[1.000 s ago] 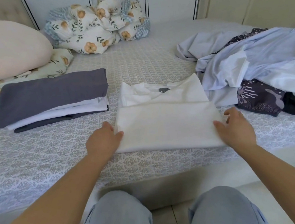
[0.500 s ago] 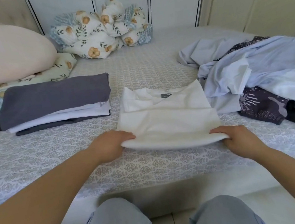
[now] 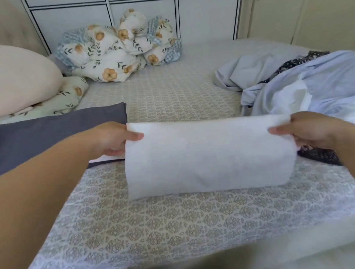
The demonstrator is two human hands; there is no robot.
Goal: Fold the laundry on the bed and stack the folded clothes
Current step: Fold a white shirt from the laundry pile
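Observation:
A folded white shirt [image 3: 210, 155] hangs in the air above the patterned bed sheet [image 3: 170, 219]. My left hand [image 3: 113, 139] grips its upper left edge, thumb on the front. At the upper right edge my right hand [image 3: 304, 129] grips it the same way. The shirt's lower fold sits just above the sheet. To the left lies a stack of folded clothes [image 3: 46, 136] with a dark grey piece on top. A heap of unfolded laundry [image 3: 313, 88], pale blue, white and dark patterned, fills the right side.
A large pink pillow [image 3: 4, 81] lies at the far left on a floral pillow. A bundled floral blanket [image 3: 122, 47] sits at the bed's far side against white cabinet doors [image 3: 142, 10]. The bed's near edge [image 3: 208, 261] runs along the bottom.
Both hands took hold of the folded white shirt's near edge and lifted it off the bed. The view moved closer and tilted up.

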